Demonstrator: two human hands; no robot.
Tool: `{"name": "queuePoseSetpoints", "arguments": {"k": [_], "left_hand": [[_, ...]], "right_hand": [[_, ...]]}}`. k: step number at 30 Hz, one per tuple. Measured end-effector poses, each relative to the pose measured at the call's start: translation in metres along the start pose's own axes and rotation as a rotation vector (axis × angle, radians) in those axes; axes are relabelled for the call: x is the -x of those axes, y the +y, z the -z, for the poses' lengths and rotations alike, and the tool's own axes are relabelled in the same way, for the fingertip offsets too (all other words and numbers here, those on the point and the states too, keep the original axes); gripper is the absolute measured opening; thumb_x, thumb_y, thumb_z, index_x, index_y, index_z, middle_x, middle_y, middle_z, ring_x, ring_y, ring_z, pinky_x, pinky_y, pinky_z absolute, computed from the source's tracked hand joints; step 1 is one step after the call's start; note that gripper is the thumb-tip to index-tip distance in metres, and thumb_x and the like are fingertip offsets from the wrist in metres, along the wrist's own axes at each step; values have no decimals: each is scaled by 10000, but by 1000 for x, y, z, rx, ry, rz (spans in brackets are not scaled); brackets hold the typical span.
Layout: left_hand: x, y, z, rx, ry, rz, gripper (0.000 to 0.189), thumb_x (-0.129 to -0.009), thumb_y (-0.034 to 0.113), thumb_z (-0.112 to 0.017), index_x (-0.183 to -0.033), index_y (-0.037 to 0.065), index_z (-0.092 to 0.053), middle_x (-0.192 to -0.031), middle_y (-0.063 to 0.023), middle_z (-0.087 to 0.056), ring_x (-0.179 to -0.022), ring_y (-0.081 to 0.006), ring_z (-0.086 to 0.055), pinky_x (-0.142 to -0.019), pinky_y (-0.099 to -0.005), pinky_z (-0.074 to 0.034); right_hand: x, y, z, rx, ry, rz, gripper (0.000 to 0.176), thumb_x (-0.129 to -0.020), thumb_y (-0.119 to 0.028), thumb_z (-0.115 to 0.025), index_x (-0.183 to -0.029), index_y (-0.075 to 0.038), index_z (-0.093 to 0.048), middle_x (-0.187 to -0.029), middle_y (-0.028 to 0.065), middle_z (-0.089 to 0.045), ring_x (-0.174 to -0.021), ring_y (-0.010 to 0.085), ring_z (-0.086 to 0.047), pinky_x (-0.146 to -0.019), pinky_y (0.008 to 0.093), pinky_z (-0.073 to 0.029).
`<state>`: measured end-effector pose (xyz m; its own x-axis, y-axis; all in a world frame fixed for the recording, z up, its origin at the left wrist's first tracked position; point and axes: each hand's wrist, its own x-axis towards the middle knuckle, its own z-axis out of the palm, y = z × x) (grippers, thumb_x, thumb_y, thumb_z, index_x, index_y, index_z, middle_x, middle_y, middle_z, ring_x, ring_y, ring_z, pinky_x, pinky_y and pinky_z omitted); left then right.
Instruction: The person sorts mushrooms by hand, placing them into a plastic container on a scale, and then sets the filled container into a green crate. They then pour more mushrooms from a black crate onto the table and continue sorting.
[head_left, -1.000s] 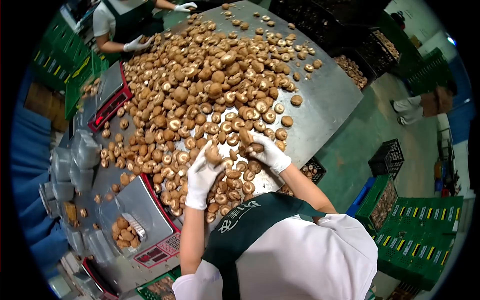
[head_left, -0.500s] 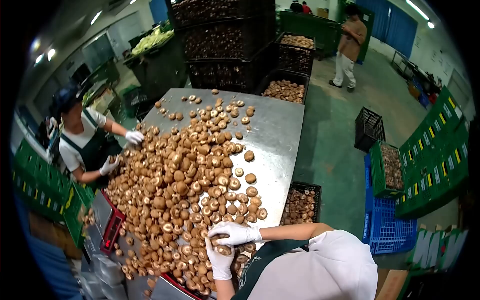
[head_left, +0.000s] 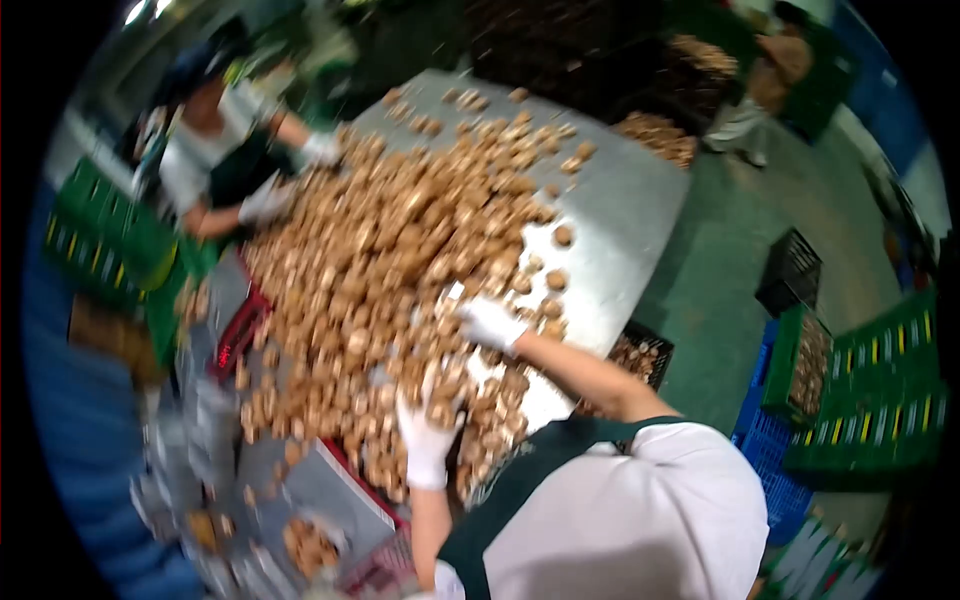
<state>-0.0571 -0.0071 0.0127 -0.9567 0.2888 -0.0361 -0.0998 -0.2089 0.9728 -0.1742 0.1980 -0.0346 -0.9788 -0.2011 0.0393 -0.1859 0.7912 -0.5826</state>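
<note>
A large heap of brown mushrooms (head_left: 400, 230) covers much of a metal table (head_left: 625, 240); the view is smeared by motion. At the near side of the heap is my left hand (head_left: 428, 430), white-gloved, with thumb and fingers curved around mushrooms. My right hand (head_left: 490, 325), gloved too, reaches onto the heap farther up and to the right, and blur hides its fingertips. The two hands are apart.
Across the table at left, a co-worker (head_left: 215, 150) has both gloved hands at the heap. Red-edged scales (head_left: 240, 330) and plastic packs (head_left: 205, 420) lie left. Green crates (head_left: 870, 400) and a black crate (head_left: 790, 272) stand right. Another person (head_left: 765, 90) stands behind.
The view has shifted and blurred. My hands, together half a second ago, have separated; the right one has moved up over the heap. More of the near-left table edge shows.
</note>
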Motion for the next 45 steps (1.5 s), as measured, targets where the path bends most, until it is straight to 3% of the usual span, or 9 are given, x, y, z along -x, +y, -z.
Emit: {"name": "queuePoseSetpoints", "arguments": {"k": [2,4,5,12,14,22,23,33,45], "left_hand": [[1,2,12,-731,-189,-169,511,-952,302,-397,-1393,106,-231,-1360,-170,-434,-1151,-339,-516,-911,-504,-464],[0,8,-2,232,1,-128,499,-919,84,-455,-1358,69,-220,-1384,-182,-389,-1128,-332,-537,-908,-441,-503],[0,-4,8,657,72,191,681,-933,569,-188,-1424,102,-264,-1400,-196,-369,-1152,-374,-488,-929,-440,-448],[3,3,24,1223,-105,438,761,-911,605,-192,-1312,-6,-403,-1153,-285,-548,-866,-403,-622,-522,-379,-573],[2,0,27,1350,-279,386,745,-922,562,-233,-1310,-56,-381,-1202,-294,-513,-973,-401,-582,-736,-405,-510],[6,3,19,1263,-229,347,694,-938,519,-286,-1300,-64,-393,-1189,-256,-539,-1076,-376,-551,-956,-400,-444],[4,-6,22,1219,42,491,695,-904,580,-309,-1333,39,-388,-1221,-201,-535,-1034,-386,-578,-613,-468,-578],[5,9,-4,824,143,391,537,-915,479,-353,-1307,124,-448,-1263,-94,-548,-1093,-280,-574,-719,-382,-531],[8,-27,11,1075,214,406,378,-854,424,-558,-1031,92,-594,-910,-82,-652,-663,-189,-640,-512,-272,-537]], "right_hand": [[8,-2,1,-219,117,11,325,-751,-312,-587,-989,-109,-674,-798,173,-657,-707,303,-643,-649,380,-518],[17,-11,8,-673,-31,-75,348,-827,-315,-613,-1032,-36,-638,-875,96,-663,-778,162,-612,-695,312,-486],[27,-31,26,-894,-141,-246,333,-875,-272,-582,-1076,-9,-618,-975,41,-634,-854,119,-564,-741,280,-458],[58,-72,47,-1271,-330,-90,418,-930,-254,-449,-1285,-36,-487,-1223,87,-542,-1091,157,-530,-873,276,-448],[61,-81,49,-1391,-354,-129,476,-915,-279,-507,-1308,-15,-458,-1208,87,-547,-1076,164,-540,-845,298,-464],[60,-77,38,-1377,-323,-105,426,-940,-279,-449,-1297,-48,-470,-1230,85,-540,-1050,168,-567,-770,266,-513],[58,-72,34,-1320,-320,-116,415,-942,-265,-451,-1300,-56,-471,-1209,78,-551,-1024,156,-571,-764,259,-510],[71,-58,10,-1411,-130,-377,386,-944,-244,-468,-1293,-80,-486,-1127,61,-585,-967,132,-588,-796,260,-499],[47,-41,23,-377,-118,-135,433,-878,-245,-542,-1277,-78,-514,-1085,141,-646,-961,244,-633,-883,347,-482]]}}
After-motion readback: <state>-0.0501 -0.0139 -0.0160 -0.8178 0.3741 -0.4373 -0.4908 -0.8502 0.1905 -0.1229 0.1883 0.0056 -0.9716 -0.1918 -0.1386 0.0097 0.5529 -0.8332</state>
